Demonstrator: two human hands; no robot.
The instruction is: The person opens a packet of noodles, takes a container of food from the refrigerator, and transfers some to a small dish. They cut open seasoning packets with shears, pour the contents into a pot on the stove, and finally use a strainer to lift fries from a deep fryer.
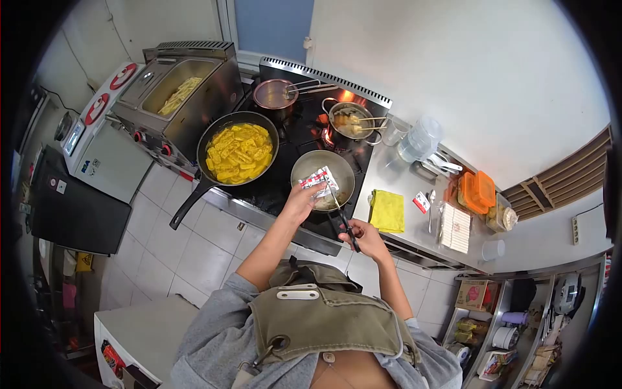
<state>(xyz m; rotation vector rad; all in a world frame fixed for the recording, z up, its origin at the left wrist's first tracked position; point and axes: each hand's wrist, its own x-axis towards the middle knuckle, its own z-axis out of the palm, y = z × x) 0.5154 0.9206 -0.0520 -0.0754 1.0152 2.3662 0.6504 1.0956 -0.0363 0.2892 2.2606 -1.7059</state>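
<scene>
My left hand (300,202) grips a small red-and-white packet (317,180) over a light-coloured pan (296,167) on the stove. My right hand (367,240) is closed around the black handles of a pair of scissors (344,220). Their blades point up and left, at the packet's right end; whether they touch or cut it is too small to tell. Left of my hands, a black frying pan (206,184) holds yellow food pieces (238,153). Behind the light pan, a steel pot (332,122) has sticks or utensil handles across its rim. The pan's contents are partly hidden by the packet and my hands.
Flame glows beside the steel pot. A copper-coloured pot (259,97) stands behind the frying pan, whose handle juts past the stove's front edge. The fryer (223,71) is at left. The right counter holds a yellow cloth (387,211), sachet (421,201), spoon and orange containers (476,192).
</scene>
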